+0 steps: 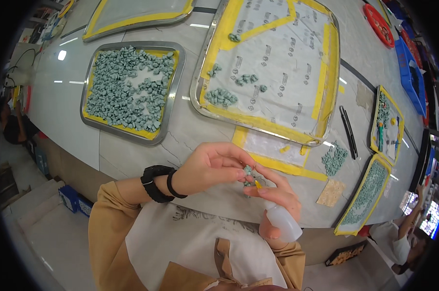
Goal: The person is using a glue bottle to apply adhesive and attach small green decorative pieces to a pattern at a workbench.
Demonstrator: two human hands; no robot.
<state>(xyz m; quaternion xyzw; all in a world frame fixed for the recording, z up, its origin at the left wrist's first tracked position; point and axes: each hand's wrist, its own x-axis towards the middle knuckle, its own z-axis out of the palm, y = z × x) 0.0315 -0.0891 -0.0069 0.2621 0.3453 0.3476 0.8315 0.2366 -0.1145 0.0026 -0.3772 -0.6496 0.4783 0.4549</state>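
Observation:
My left hand (212,167), with a black watch and band at its wrist, is closed and pinches a small grey-green piece (249,171) at its fingertips. My right hand (286,198) is wrapped round a translucent white squeeze bottle (283,225), which tilts with its body toward me. The bottle's yellow tip (258,184) points up at the piece, close to the left fingertips. Whether tip and piece touch, I cannot tell. Both hands are together over the table's near edge. Beyond the left hand lies a metal tray (181,72) heaped with similar grey-green pieces.
A larger tray (277,109) lined with printed sheet and yellow tape carries a few clusters of pieces. To the right are a black pen-like tool (348,132), a loose pile of pieces (334,159), a tan patterned square (331,193) and a yellow-edged tray (364,196). Other people sit at both sides.

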